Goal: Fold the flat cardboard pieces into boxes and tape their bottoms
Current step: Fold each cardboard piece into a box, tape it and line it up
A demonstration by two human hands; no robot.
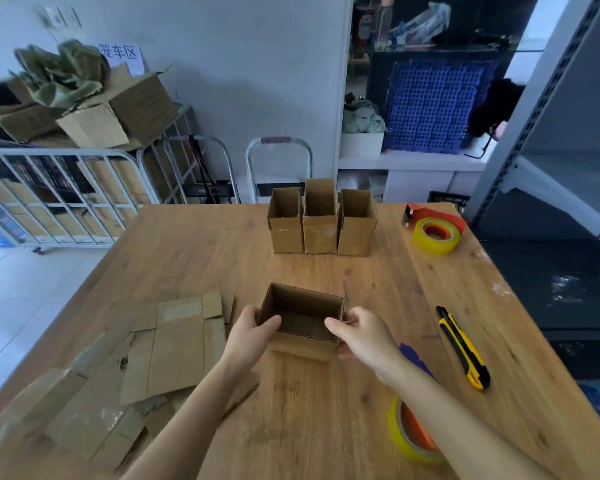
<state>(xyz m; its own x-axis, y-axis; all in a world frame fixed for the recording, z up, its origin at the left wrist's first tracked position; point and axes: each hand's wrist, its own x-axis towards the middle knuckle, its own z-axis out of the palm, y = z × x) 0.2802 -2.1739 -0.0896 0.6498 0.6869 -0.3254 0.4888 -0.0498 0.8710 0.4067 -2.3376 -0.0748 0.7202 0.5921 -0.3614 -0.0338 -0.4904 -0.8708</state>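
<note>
Open brown cardboard box (302,315), squared up, gripped by left hand (250,336) and right hand (362,336), each curled round a side wall. Beyond it stand three finished brown boxes (321,223); to its left lie flat cardboard pieces (174,344). Bottom probably untaped: next, invert it and take the yellow tape roll (397,433) nearby.

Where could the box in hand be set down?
Bare table between the held box and the row of three boxes, and left of that row. Crowded: flat cardboard by the left hand; knife and tape roll by the right hand.
</note>
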